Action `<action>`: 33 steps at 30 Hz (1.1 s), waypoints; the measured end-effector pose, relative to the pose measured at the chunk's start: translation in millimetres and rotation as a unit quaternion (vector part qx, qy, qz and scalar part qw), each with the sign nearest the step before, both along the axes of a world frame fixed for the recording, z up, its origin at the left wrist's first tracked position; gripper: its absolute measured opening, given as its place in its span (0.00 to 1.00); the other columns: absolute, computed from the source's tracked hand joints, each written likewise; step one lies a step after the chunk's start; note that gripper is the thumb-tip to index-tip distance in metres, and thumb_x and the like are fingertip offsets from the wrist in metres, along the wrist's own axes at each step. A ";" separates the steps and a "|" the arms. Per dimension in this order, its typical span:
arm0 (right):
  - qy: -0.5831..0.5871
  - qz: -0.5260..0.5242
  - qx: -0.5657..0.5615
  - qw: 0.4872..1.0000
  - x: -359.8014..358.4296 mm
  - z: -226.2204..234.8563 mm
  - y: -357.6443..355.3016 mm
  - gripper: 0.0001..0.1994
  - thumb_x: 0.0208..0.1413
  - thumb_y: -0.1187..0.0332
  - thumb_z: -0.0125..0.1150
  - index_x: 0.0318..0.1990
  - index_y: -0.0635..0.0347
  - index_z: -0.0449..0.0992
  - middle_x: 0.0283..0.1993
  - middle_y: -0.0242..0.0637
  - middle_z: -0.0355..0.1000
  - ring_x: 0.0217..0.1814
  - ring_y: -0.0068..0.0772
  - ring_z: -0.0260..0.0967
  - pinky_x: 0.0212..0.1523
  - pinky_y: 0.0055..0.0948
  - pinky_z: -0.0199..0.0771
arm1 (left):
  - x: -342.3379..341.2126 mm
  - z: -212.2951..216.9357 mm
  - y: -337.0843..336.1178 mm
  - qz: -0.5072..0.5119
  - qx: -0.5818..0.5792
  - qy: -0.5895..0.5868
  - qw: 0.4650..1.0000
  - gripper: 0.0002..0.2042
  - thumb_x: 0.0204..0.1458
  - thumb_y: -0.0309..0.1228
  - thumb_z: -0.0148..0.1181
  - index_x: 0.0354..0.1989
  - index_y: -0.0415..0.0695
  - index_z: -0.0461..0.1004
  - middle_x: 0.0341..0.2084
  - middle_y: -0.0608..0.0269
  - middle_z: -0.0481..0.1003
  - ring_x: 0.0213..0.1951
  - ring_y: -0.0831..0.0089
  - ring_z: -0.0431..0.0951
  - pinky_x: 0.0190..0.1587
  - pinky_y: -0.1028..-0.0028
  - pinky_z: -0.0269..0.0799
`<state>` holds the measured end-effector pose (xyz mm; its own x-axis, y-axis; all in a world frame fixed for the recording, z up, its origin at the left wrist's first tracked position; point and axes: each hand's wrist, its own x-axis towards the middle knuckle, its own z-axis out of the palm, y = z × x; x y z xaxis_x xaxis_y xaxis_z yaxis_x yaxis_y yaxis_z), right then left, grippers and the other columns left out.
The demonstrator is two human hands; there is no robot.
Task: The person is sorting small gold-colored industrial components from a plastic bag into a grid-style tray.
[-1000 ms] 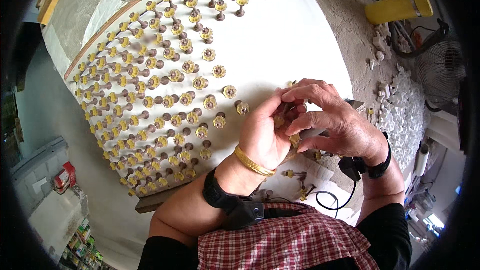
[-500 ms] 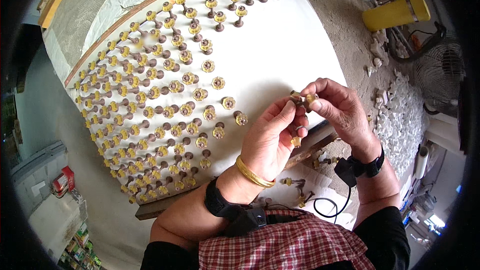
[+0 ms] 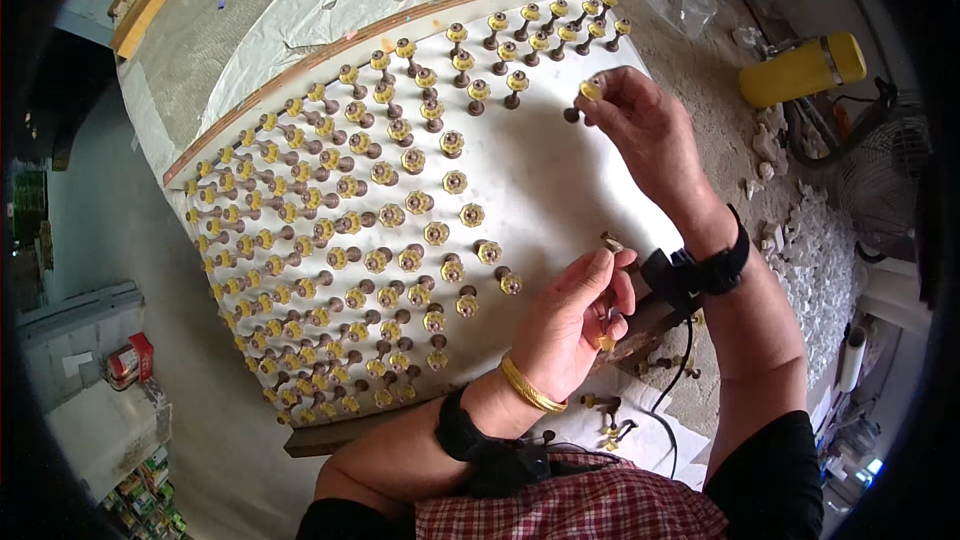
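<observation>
Many small spool-like pieces, each with a brown stem and a yellow, flower-shaped end, stand in rows on a white board. Over the far right part of the board, my right hand pinches one such piece, its yellow end up and its dark foot below. Nearer to me, at the board's front edge, my left hand is closed around more of these pieces. One end pokes out above its fingertips and a yellow end shows below. The fingers hide the rest.
A wooden strip borders the board's far side. Loose pieces lie on paper by my apron. To the right are a yellow bottle, a pile of white scraps and a fan. A black cable hangs from my right wrist.
My right hand has left my left hand and moved far across the board, carrying one piece. My left hand is a little lower in the picture. The whole view has shifted slightly.
</observation>
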<state>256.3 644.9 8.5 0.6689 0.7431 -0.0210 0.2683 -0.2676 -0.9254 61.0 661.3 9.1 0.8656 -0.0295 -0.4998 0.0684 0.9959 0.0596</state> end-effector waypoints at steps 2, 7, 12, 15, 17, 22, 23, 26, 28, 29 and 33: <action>-0.142 -0.002 -0.049 0.989 6.9 -6.8 19.9 0.08 0.57 0.70 0.62 0.40 0.64 0.73 0.35 0.38 0.77 0.36 0.27 0.74 0.40 0.27 0.74 | -1.2 -2.8 2.1 -0.007 -0.004 -0.025 1.000 0.15 0.63 0.41 0.50 0.48 0.43 0.70 0.26 0.69 0.69 0.30 0.80 0.68 0.28 0.80 0.61; -0.159 -0.026 -0.053 0.986 16.1 -30.5 35.8 0.09 0.55 0.69 0.62 0.41 0.63 0.75 0.35 0.42 0.77 0.35 0.35 0.75 0.38 0.31 0.75 | -2.0 -0.6 0.8 -0.005 -0.004 -0.002 1.000 0.17 0.63 0.42 0.50 0.50 0.42 0.69 0.24 0.71 0.68 0.29 0.81 0.67 0.27 0.81 0.60; -0.155 -0.031 -0.088 0.984 11.1 -27.4 40.1 0.09 0.54 0.70 0.61 0.41 0.63 0.75 0.35 0.43 0.77 0.36 0.37 0.75 0.39 0.32 0.75 | -2.7 -2.1 -0.1 0.013 0.002 0.001 1.000 0.15 0.64 0.39 0.48 0.51 0.41 0.68 0.27 0.70 0.69 0.31 0.80 0.68 0.30 0.80 0.63; -0.191 -0.027 -0.077 0.978 13.3 -32.2 42.0 0.08 0.54 0.71 0.60 0.41 0.63 0.75 0.36 0.44 0.77 0.37 0.39 0.76 0.39 0.34 0.74 | -3.1 -3.9 -2.6 0.028 0.000 0.011 1.000 0.14 0.63 0.38 0.49 0.51 0.43 0.68 0.29 0.69 0.69 0.31 0.79 0.69 0.30 0.79 0.64; -0.211 -0.024 -0.069 0.975 15.3 -33.4 40.2 0.08 0.55 0.72 0.59 0.41 0.63 0.75 0.36 0.45 0.76 0.38 0.41 0.76 0.40 0.34 0.74 | -2.4 -3.2 -3.9 0.027 0.004 0.010 1.000 0.13 0.63 0.38 0.49 0.50 0.44 0.69 0.29 0.68 0.70 0.31 0.79 0.69 0.30 0.78 0.63; -0.188 0.001 -0.084 0.979 10.2 -23.6 40.4 0.08 0.56 0.74 0.57 0.43 0.64 0.72 0.36 0.46 0.76 0.39 0.45 0.75 0.42 0.37 0.74 | -3.2 -3.3 -3.6 0.032 0.005 0.012 0.999 0.10 0.64 0.37 0.48 0.46 0.45 0.68 0.29 0.66 0.70 0.31 0.77 0.69 0.30 0.78 0.63; -0.187 0.001 -0.084 0.979 10.1 -24.0 40.8 0.08 0.56 0.74 0.57 0.43 0.64 0.72 0.36 0.46 0.76 0.39 0.45 0.75 0.42 0.37 0.74 | -3.3 -3.7 -4.0 0.034 0.005 0.015 0.999 0.10 0.64 0.37 0.48 0.45 0.45 0.68 0.29 0.66 0.70 0.30 0.77 0.68 0.29 0.78 0.63; -0.201 0.004 -0.092 0.975 10.0 -23.4 41.8 0.08 0.57 0.74 0.56 0.43 0.65 0.72 0.37 0.46 0.76 0.40 0.43 0.76 0.42 0.37 0.74 | -3.8 -3.8 -3.9 0.037 0.007 0.017 0.999 0.09 0.64 0.37 0.48 0.44 0.46 0.68 0.29 0.66 0.70 0.30 0.77 0.69 0.29 0.78 0.63; -0.204 0.013 -0.088 0.975 9.4 -22.5 41.1 0.07 0.58 0.74 0.56 0.43 0.65 0.72 0.37 0.46 0.77 0.41 0.42 0.76 0.43 0.37 0.74 | -3.2 -2.8 -3.5 0.037 0.008 0.017 0.999 0.08 0.64 0.36 0.48 0.43 0.46 0.68 0.29 0.66 0.71 0.30 0.77 0.69 0.29 0.78 0.63; -0.204 0.012 -0.088 0.975 9.7 -22.8 41.3 0.07 0.58 0.74 0.56 0.43 0.65 0.72 0.37 0.46 0.77 0.41 0.42 0.76 0.43 0.37 0.74 | -2.0 -1.0 -2.9 0.032 0.014 0.026 0.999 0.08 0.64 0.36 0.49 0.43 0.46 0.69 0.30 0.66 0.71 0.30 0.78 0.69 0.29 0.78 0.63; -0.194 0.010 -0.088 0.977 11.5 -21.9 38.4 0.07 0.57 0.74 0.57 0.43 0.63 0.73 0.38 0.44 0.76 0.41 0.40 0.75 0.43 0.35 0.74 | -1.0 -0.2 -4.2 0.021 0.025 0.043 0.999 0.09 0.62 0.37 0.52 0.43 0.45 0.72 0.31 0.69 0.72 0.31 0.80 0.70 0.29 0.79 0.64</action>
<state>267.8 683.2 -13.4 0.6368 0.7642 0.1021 0.5970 -0.4049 -0.6926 60.0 657.1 8.9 0.8195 0.0331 -0.5721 0.0326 0.9940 0.1043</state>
